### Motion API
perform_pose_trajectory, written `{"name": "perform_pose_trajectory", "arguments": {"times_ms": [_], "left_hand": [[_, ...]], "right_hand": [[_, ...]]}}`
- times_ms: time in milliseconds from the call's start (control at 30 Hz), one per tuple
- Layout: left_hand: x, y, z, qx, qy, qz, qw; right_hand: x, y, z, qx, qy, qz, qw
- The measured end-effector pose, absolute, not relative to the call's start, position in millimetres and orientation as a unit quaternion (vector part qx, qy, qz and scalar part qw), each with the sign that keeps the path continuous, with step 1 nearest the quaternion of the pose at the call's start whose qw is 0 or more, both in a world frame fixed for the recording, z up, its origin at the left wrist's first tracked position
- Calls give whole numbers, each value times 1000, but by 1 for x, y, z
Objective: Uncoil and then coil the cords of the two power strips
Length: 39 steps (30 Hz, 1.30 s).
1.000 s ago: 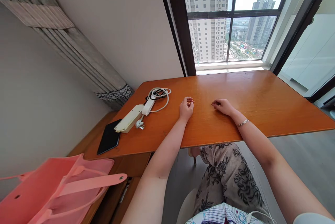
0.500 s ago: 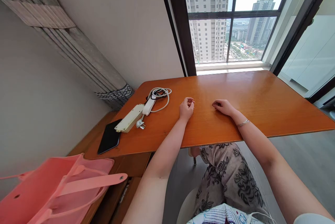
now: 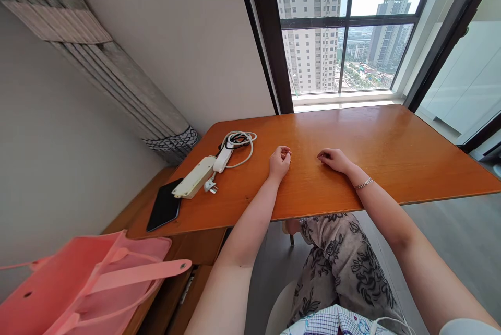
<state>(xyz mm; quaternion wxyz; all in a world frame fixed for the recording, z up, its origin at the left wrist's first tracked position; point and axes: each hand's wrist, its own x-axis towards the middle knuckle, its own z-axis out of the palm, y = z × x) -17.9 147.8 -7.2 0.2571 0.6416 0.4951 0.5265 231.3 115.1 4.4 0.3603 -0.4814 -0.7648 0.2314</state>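
In this room, a grey curtain [image 3: 129, 90] hangs at the left, and below it we see a pink bag [image 3: 74, 277]. On the brown table [image 3: 410, 152], a black tablet [image 3: 162, 207] lies near the corner, with one end of a cream strip [image 3: 193, 177] over its edge. Beside this are a loose plug [image 3: 210, 184], a white strip [image 3: 223, 157] and a looped cable [image 3: 237, 139]. The left hand [image 3: 279, 163], nearest to the cable but apart from it, rests with fingers loosely curled, not closed on anything. The right hand [image 3: 334, 159] rests bent at the wrist; we cannot tell if its fingers meet. We judge that handling is not begun: both strips lie untouched.
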Motion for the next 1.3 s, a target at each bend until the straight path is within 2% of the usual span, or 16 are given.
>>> {"name": "perform_pose_trajectory", "arguments": {"times_ms": [1300], "left_hand": [[-17, 146, -6, 641, 501, 506, 286]], "right_hand": [[232, 115, 3, -479, -769, 230, 355]]}}
